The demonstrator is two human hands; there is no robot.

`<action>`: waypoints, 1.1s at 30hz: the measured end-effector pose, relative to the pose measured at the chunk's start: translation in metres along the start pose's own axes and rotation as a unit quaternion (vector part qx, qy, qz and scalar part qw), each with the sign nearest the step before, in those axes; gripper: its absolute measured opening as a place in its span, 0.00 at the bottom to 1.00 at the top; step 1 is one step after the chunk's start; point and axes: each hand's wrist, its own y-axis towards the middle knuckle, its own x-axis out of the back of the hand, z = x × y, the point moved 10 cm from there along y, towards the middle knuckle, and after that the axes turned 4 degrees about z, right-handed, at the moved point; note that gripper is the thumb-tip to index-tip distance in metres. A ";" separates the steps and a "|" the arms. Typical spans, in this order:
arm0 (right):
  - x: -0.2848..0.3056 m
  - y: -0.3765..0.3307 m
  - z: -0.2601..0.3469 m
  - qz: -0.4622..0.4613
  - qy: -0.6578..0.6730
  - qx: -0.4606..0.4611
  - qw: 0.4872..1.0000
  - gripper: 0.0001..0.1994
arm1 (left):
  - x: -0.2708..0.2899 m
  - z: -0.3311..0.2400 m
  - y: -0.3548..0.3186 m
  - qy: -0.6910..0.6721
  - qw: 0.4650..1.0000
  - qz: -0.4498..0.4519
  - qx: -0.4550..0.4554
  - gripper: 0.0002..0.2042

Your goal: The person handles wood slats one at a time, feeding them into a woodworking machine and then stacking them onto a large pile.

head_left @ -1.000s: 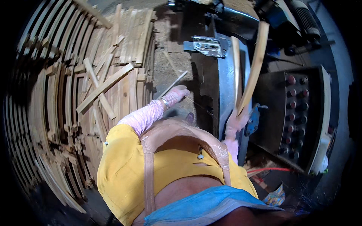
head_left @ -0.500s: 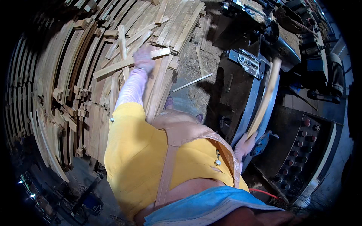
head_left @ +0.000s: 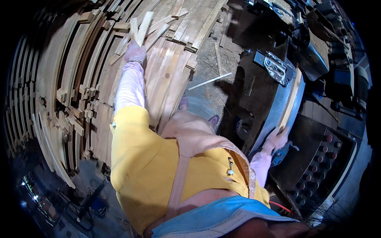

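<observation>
My left hand (head_left: pixel 135 52) reaches far out to the left over a big pile of wooden slats (head_left: pixel 166 75) and is closed around a short flat slat (head_left: pixel 143 27) that sticks up from my fist. My right hand (head_left: pixel 276 139) holds the near end of a long curved wooden strip (head_left: pixel 291 99) that lies along the grey metal machine table (head_left: pixel 274 115) at the right. I wear pink gloves, pink sleeves, a yellow shirt and a tan apron.
Stacks of curved wooden slats (head_left: pixel 59 91) fill the left side. A thin stick (head_left: pixel 209 81) lies on the sawdust floor. A metal bracket (head_left: pixel 274 67) sits on the machine, and a dark control panel with red buttons (head_left: pixel 321 166) stands at the right.
My left arm has swung from near the machine out to the slat pile and has closed on a short slat. My right hand stays on the curved strip.
</observation>
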 end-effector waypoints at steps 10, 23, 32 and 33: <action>-0.035 0.049 0.148 0.095 0.319 0.126 0.935 0.18 | -0.030 0.019 -0.017 -0.153 0.987 0.030 0.027 0.30; 0.046 -0.077 0.194 0.312 0.469 0.057 0.824 0.47 | -0.108 -0.377 -0.375 -0.737 0.463 0.477 -0.124 0.22; 0.055 -0.182 -0.059 0.318 0.070 -0.203 0.924 0.38 | -0.185 -0.334 -0.524 -0.375 0.555 0.687 -0.281 0.15; 0.049 -0.157 -0.051 0.239 0.084 -0.156 0.955 0.37 | -0.213 -0.316 -0.496 -0.398 0.591 0.657 -0.245 0.13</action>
